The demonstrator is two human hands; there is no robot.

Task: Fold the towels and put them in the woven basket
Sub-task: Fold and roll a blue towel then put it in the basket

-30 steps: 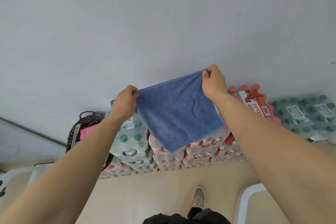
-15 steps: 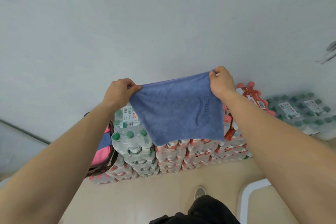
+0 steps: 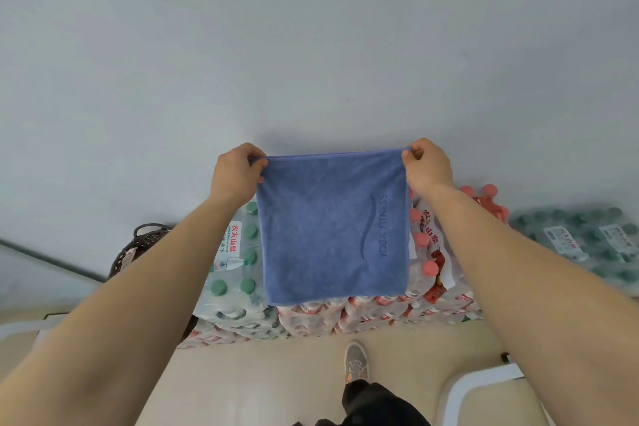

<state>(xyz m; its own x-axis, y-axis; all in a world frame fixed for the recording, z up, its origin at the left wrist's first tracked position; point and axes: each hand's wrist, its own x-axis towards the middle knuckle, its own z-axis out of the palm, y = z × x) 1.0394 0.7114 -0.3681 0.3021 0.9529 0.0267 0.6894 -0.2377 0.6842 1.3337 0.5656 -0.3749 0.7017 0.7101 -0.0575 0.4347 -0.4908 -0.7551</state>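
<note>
A blue towel [image 3: 321, 228] hangs flat in front of me, held up by its two top corners. My left hand [image 3: 235, 175] pinches the top left corner and my right hand [image 3: 427, 164] pinches the top right corner, so the top edge is stretched level. Embossed lettering runs down the towel's right side. The dark woven basket [image 3: 138, 245] stands on the floor at the left, mostly hidden behind my left forearm.
Stacked packs of bottled water [image 3: 235, 273] with green and red caps stand against the grey wall behind the towel. More green-capped packs [image 3: 587, 239] lie at the right. A white chair frame [image 3: 477, 387] is at the lower right, and my shoe [image 3: 356, 361] is on the beige floor.
Both hands have levelled out and spread, pulling the towel's top edge straight and horizontal. The towel now hangs square instead of slanting.
</note>
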